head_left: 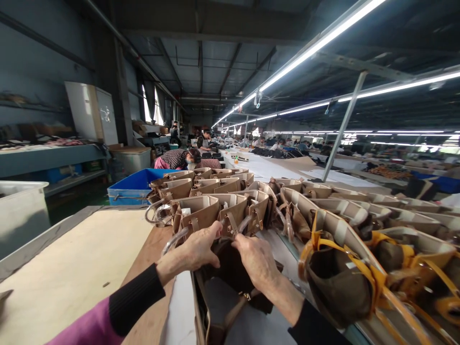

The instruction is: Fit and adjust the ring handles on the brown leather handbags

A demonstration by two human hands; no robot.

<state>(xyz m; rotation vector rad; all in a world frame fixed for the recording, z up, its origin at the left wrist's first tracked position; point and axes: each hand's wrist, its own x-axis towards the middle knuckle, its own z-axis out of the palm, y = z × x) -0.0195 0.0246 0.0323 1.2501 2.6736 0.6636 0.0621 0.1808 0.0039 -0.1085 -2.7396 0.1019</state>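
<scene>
My left hand (196,249) reaches over the near handbag, its thumb spread apart from the fingers and nothing visible between them. Below both hands is this open handbag (224,261), with a dark brown lining and a small gold-coloured clasp (245,296) on a strap. My right hand (258,261) is closed, its fingertips pinching the end of a brown strap (232,223) at the bag's far edge. Just beyond my fingers stand tan handbags (201,211) in rows, with plastic-wrapped handles. Part of the near bag is hidden by my hands.
Yellow-handled bags (341,278) crowd the right side. On the left lies a pale board (79,244), with a blue crate (131,184) behind it and a white bin (23,215) further left. A person (176,159) bends over beyond the crate. A slanted metal post (345,127) rises at right.
</scene>
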